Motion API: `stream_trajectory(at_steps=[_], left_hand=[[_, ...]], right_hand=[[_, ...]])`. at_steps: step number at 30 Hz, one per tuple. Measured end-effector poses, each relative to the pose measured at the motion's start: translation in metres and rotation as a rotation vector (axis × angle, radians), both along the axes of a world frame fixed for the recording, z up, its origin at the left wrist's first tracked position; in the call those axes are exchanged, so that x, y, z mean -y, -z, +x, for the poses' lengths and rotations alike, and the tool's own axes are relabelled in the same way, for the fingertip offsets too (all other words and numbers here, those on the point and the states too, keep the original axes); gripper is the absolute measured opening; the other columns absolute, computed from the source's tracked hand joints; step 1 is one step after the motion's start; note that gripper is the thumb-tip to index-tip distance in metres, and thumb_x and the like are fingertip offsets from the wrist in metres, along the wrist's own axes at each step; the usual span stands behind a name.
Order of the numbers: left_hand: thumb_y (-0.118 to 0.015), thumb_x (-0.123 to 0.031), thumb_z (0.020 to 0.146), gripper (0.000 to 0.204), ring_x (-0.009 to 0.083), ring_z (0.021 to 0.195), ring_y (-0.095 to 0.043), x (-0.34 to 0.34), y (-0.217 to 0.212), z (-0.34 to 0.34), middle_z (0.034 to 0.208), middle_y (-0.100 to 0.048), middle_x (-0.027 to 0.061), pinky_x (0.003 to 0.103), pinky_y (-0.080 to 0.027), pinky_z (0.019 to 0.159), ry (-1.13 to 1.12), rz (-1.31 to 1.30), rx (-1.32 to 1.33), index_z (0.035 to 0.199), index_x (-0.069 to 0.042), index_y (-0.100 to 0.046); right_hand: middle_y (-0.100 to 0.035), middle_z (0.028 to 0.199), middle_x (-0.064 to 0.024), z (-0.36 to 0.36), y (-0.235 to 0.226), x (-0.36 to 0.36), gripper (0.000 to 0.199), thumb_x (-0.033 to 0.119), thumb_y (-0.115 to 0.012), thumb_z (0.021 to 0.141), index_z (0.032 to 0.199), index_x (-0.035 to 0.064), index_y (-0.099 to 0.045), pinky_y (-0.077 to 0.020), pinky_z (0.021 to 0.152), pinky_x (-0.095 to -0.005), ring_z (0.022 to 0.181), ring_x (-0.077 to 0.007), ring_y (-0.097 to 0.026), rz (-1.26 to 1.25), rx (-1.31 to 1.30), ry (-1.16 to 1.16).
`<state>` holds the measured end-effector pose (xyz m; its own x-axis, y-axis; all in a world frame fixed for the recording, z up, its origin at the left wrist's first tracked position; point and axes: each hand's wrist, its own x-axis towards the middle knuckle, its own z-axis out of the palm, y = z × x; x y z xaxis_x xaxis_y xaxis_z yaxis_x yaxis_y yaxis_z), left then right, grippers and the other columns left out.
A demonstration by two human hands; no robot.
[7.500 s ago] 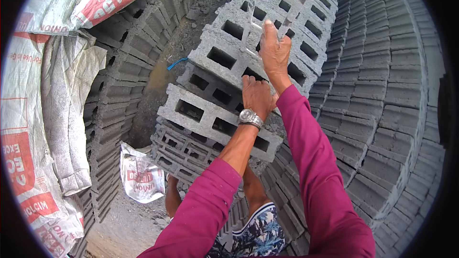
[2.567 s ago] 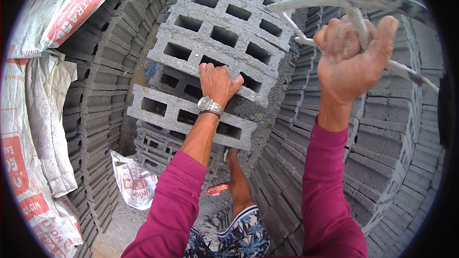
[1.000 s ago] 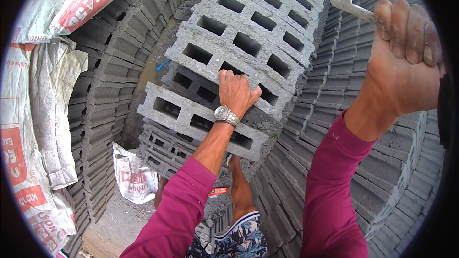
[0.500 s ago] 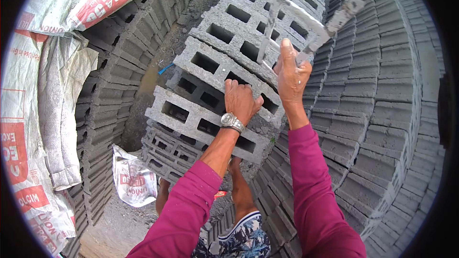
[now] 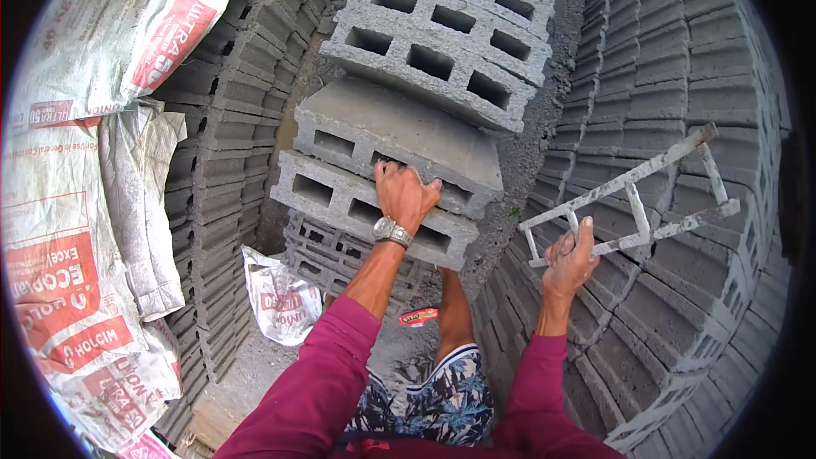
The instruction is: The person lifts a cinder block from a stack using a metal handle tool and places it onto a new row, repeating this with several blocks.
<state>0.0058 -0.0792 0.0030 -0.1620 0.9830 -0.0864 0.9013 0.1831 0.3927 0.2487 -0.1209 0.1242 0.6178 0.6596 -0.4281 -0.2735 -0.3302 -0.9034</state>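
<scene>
Looking from the left edge of the ground, we've got white-and-red sacks overlapping too much to count, then a left stack of blocks, also too packed to number. One small sack lies crumpled toward the near edge.

In the middle, between the two stacks, sit our two separate three-hole blocks: a tilted block with its smooth broad side up, and a front block just before it. Below are some lower blocks, count unclear. The left hand has its grip hooked on the tilted one, fingers in the middle hole, thumb by the right-hand hole. We'd guess it's heavy, stiff, gritty rather than slippery, and chippy at the corners, so we'd hold it by the solid web between holes. One watch on that wrist, one red wrapper on the ground.

Toward the far edge there's a block row, four or more, cut off up top. Further right, the right hand is clamped round one metal frame, four crosspieces, probably stiff and much lighter. Last, the right stack: loads, uncountable.
</scene>
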Motion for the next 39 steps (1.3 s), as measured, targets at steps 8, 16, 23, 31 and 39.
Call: stream_trajectory(at_steps=[8,16,23,31,39], left_hand=[[-0.073,-0.043,0.068,0.046,0.033,0.083,-0.062,-0.073,-0.011,0.013,0.074,-0.068,0.0218,0.042,-0.037,0.096,-0.007,-0.072,-0.057,0.069,0.003,-0.071],[-0.066,-0.052,0.081,0.059,0.0377,0.08,-0.064,-0.081,-0.02,0.007,0.079,-0.067,0.0273,0.047,-0.044,0.087,0.199,-0.042,-0.164,0.086,0.007,-0.071],[-0.071,-0.026,0.084,0.03,0.0341,0.089,-0.065,-0.079,-0.072,0.045,0.093,-0.071,0.0181,0.045,-0.048,0.078,0.038,0.155,0.157,0.094,0.002,-0.073],[-0.069,-0.048,0.077,0.053,0.0358,0.089,-0.061,-0.159,-0.024,0.026,0.081,-0.067,0.0215,0.049,-0.04,0.092,0.183,0.171,-0.224,0.087,0.004,-0.07],[-0.067,-0.049,0.075,0.052,0.0336,0.082,-0.062,-0.168,-0.002,0.014,0.076,-0.068,0.0223,0.044,-0.036,0.101,0.097,0.147,-0.009,0.078,0.002,-0.069]], right_hand=[[-0.038,0.054,0.0058,0.004,-0.003,0.019,0.042,0.037,-0.063,0.096,0.065,0.0147,-0.044,-0.0258,0.041,-0.0228,0.043,-0.0048,-0.033,-0.098,-0.06,0.013],[-0.039,0.054,0.0039,0.018,0.004,0.016,0.045,0.037,-0.06,0.097,0.063,0.0121,-0.045,-0.0274,0.043,-0.0253,0.045,-0.0069,-0.036,-0.085,-0.008,0.011],[-0.043,0.057,0.0022,0.048,0.026,0.015,0.049,0.04,-0.06,0.097,0.062,0.0076,-0.05,-0.0279,0.05,-0.0249,0.053,-0.0081,-0.039,-0.285,0.102,-0.03],[-0.03,0.053,0.0061,0.021,-0.003,-0.072,0.049,0.049,-0.058,0.097,0.067,0.016,-0.037,-0.0224,0.041,-0.0247,0.042,-0.0058,-0.029,-0.059,-0.04,0.004],[-0.035,0.054,0.0023,-0.084,-0.075,-0.22,0.04,0.035,-0.058,0.098,0.068,0.0111,-0.045,-0.0259,0.043,-0.0255,0.045,-0.0081,-0.035,0.413,-0.154,-0.337]])
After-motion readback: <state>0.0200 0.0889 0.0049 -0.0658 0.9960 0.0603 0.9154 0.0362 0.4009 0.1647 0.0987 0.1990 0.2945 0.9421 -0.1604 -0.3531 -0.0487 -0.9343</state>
